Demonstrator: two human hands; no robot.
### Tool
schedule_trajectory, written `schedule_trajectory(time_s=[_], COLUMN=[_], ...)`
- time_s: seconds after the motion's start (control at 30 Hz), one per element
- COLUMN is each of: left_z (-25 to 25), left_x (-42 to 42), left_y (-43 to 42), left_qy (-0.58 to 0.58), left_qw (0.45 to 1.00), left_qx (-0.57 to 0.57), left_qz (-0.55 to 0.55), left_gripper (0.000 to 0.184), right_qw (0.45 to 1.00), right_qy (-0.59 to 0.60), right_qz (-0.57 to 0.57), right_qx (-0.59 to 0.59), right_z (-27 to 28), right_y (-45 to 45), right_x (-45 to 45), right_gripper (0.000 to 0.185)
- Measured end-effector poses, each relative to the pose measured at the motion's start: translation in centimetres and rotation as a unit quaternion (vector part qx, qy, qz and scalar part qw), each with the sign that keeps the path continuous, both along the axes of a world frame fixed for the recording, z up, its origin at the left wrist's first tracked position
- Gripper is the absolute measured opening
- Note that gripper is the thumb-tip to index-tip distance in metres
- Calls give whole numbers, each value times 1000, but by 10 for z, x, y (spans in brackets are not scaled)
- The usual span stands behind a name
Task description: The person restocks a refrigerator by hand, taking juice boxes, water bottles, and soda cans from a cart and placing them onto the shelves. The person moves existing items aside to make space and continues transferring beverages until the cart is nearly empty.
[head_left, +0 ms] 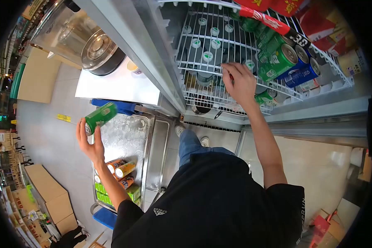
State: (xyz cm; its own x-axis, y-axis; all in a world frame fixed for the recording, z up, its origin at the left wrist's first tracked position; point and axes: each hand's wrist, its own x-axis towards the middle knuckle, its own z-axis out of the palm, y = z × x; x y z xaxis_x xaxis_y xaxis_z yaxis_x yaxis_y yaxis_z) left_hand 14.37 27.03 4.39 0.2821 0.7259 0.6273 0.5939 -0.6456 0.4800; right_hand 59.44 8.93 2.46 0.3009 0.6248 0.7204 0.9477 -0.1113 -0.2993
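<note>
My left hand (pixel 91 142) is closed around the lower end of a green drink can (pixel 101 117), held tilted above the metal tray of ice (pixel 126 131). My right hand (pixel 240 82) reaches into the open fridge, its fingers curled over the front of a white wire shelf (pixel 231 41). Beneath those fingers, a small dark and reddish spot is too hidden to name. Behind the wires stand several bottles with white caps (pixel 208 56). Right of my hand lie green cans (pixel 286 56) and blue cans (pixel 304 74).
Orange cans (pixel 125 169) and green cartons (pixel 102 194) lie in the tray's near end. A white counter (pixel 111 89) carries a clear dispenser (pixel 97 51). The fridge door frame (pixel 140 53) stands between my arms. Cardboard boxes (pixel 49 194) stand at the left.
</note>
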Motion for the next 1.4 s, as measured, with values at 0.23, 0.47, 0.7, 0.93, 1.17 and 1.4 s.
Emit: schedule_trajectory(time_s=[0.23, 0.47, 0.7, 0.93, 1.17, 1.4], left_z=[65, 74, 39, 42, 28, 11], left_x=[151, 315, 454, 531, 567, 569], left_y=[-68, -60, 28, 98, 130, 130], left_qy=[-62, -134, -23, 117, 166, 165], left_qw=[944, 933, 966, 967, 963, 965], left_qx=[74, 59, 145, 101, 53, 6], left_qz=[-316, -329, -212, -201, -204, -203], left_gripper=[58, 50, 47, 45, 42, 40], right_qw=[1000, 999, 999, 1000, 999, 1000], right_qy=[-7, -17, -11, 11, 17, 20], right_qz=[14, 13, 9, -2, -12, -14], right_qx=[24, 27, 31, 21, 25, 14], right_z=[-4, -7, -11, -8, -11, -11], right_y=[-2, -4, -5, -7, -7, -7], right_x=[4, 6, 7, 6, 5, 5], right_gripper=[9, 7, 7, 8, 9, 8])
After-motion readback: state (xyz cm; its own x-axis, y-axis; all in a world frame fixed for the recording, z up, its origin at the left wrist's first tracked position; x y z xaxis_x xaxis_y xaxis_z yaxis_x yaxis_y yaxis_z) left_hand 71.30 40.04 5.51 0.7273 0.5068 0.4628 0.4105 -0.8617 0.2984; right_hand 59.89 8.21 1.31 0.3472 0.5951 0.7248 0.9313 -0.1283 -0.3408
